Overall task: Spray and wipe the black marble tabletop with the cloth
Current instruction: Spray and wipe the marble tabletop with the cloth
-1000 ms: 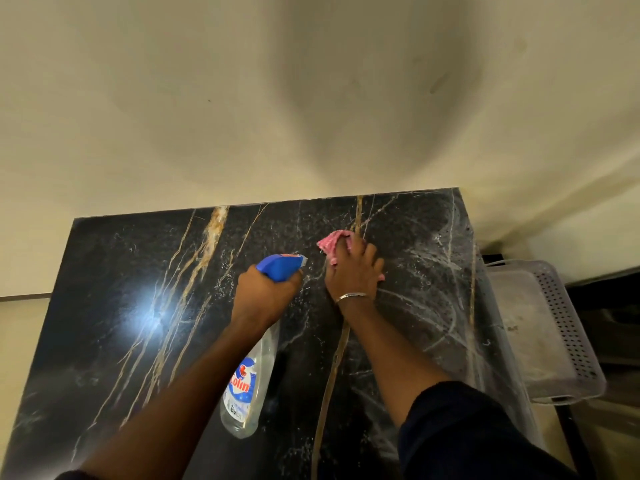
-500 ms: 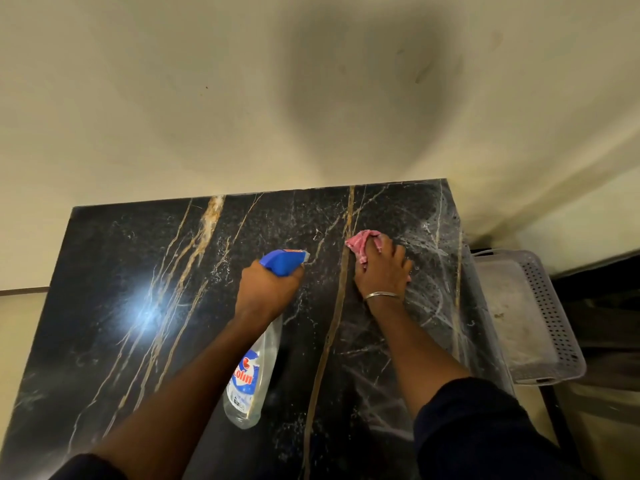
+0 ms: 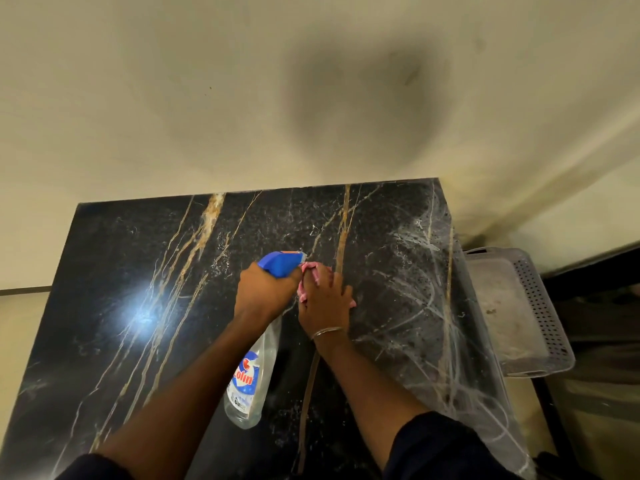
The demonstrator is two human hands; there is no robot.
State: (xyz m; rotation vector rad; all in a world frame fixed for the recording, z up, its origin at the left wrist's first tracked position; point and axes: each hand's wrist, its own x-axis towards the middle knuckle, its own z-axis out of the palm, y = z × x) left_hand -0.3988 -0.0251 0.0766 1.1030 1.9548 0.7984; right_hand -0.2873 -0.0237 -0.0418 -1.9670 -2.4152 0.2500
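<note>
**Cloth pressed to the marble, spray bottle held beside it**

Most of the pink cloth [image 3: 309,282] is hidden under the right hand [image 3: 325,303]; only a bunched edge shows beyond the fingertips and a small corner at the hand's right side, so its full shape cannot be made out. The hand lies flat on it with fingers pointing away toward the wall, pressing it against the black marble tabletop [image 3: 114,271] near the middle of the slab; a thin bangle [image 3: 327,331] circles the wrist. The left hand [image 3: 265,292] is wrapped around the neck of the spray bottle [image 3: 251,379], covering the trigger; the blue head pokes out above the knuckles, nozzle pointing right and just beside the cloth; the bottle's long axis slants down toward the camera, clear body and label below the wrist. White streaks cover the slab's right part. A perforated grey basket [image 3: 540,306] stands off the right edge, partly lost in shadow.
</note>
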